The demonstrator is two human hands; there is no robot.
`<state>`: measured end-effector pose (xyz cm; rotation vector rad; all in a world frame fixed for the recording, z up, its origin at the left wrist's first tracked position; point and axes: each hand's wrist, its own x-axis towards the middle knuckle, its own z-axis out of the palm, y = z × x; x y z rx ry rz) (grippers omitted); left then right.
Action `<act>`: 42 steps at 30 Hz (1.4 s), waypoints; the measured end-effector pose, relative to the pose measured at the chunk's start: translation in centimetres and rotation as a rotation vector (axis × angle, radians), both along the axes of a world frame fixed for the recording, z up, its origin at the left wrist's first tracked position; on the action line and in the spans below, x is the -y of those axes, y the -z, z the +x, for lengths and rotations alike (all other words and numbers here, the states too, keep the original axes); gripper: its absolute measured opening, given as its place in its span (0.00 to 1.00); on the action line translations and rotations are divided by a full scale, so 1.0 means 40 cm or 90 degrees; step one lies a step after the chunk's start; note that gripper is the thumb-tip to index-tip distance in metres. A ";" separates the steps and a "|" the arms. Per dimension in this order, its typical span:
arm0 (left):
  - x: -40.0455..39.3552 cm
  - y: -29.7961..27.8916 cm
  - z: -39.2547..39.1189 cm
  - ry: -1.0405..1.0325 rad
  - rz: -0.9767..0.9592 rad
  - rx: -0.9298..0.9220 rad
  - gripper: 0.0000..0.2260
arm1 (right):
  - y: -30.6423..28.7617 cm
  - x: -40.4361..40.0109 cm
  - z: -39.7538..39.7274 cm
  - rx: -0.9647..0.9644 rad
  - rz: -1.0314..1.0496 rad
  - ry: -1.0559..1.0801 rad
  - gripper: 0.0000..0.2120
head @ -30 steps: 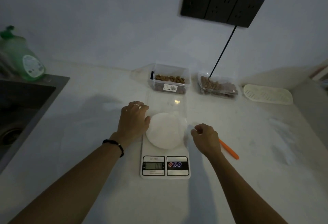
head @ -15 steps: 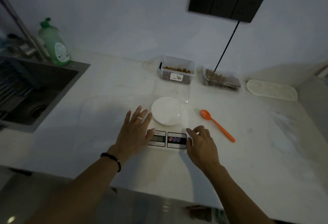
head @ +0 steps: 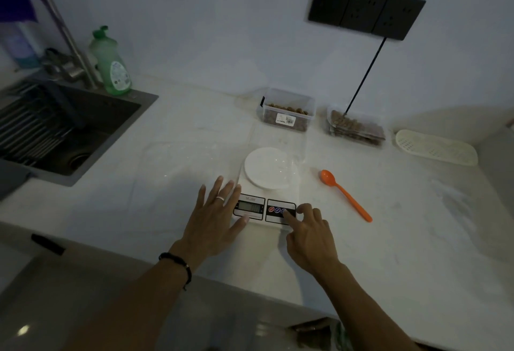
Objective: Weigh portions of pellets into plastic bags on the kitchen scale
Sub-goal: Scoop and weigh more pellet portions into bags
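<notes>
Right hand (head: 308,236) now forefinger on the scale (head: 267,183) buttons, others curled; left hand (head: 214,217) still flat, spread.

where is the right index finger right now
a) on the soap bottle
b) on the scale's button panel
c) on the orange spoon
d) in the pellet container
b: the right hand has its index finger stretched out onto the button panel of the scale, while the orange spoon lies untouched to the right and the pellet container sits by the wall.
</notes>
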<state>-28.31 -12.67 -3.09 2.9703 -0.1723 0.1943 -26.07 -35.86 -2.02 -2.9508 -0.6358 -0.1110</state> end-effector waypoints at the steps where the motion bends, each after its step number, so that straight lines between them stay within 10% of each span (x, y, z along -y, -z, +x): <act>1: 0.001 0.001 -0.002 -0.002 -0.004 -0.001 0.36 | 0.000 -0.001 0.001 -0.002 -0.008 -0.001 0.20; 19: 0.029 0.012 -0.005 -0.025 -0.010 -0.053 0.38 | -0.003 0.000 0.026 -0.022 -0.060 -0.012 0.17; 42: 0.042 -0.108 0.300 0.112 -0.036 -0.120 0.36 | -0.116 -0.016 0.291 -0.246 0.385 0.315 0.18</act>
